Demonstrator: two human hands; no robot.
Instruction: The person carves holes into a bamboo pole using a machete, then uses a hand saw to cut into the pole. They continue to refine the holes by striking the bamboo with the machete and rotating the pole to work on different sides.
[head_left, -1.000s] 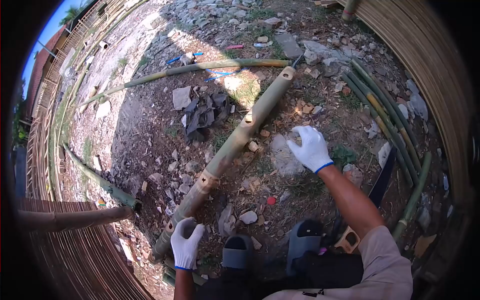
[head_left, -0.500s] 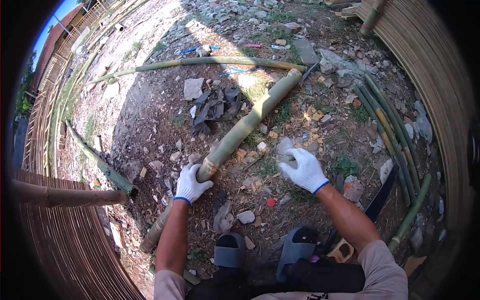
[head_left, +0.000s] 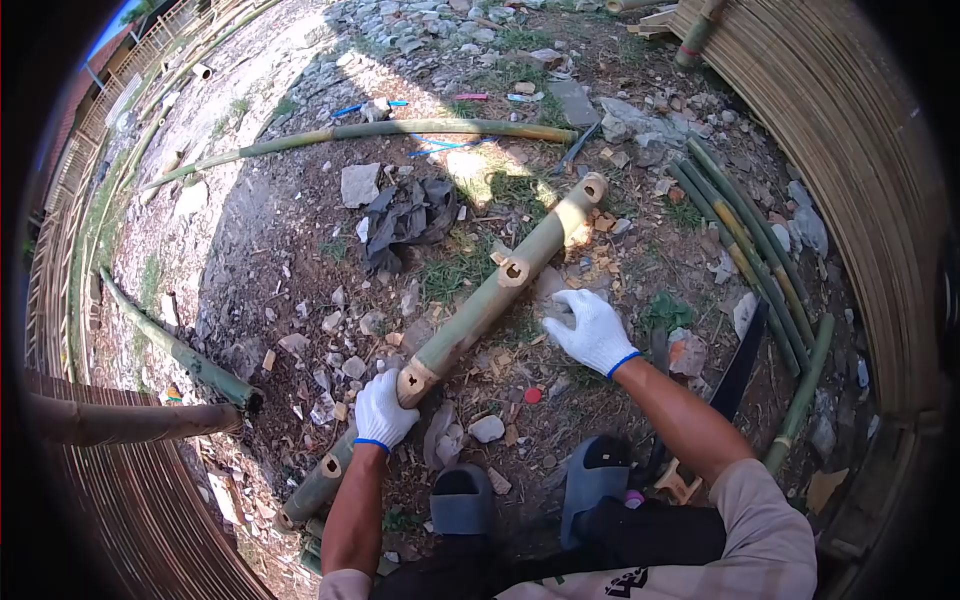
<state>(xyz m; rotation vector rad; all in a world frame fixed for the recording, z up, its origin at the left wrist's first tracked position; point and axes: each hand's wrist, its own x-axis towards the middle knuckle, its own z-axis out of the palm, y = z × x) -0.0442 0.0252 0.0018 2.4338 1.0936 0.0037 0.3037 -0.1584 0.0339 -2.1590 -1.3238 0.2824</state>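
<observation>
A thick green bamboo pole (head_left: 470, 325) lies diagonally on the ground in front of me, with several holes cut along its upward side. A wood chip (head_left: 500, 254) sticks up beside the hole in its middle. My left hand (head_left: 384, 408), in a white glove with a blue cuff, is wrapped round the lower part of the pole. To the right of the pole, my gloved right hand (head_left: 592, 330) is open, thumb and fingers apart, holding nothing. A flat grey stone (head_left: 548, 284) lies just beyond its fingertips.
Several thinner bamboo poles (head_left: 745, 235) lie at right, beside a dark saw-like blade (head_left: 742, 365). A long bamboo pole (head_left: 350, 131) crosses behind. Black crumpled plastic (head_left: 410, 225) and rubble lie at left. Slatted bamboo panels (head_left: 800, 130) stand along the right.
The bamboo pole has turned over, so its cut holes now face up, and its far end has come away from the long pole behind. My left hand still grips it; my right stays open.
</observation>
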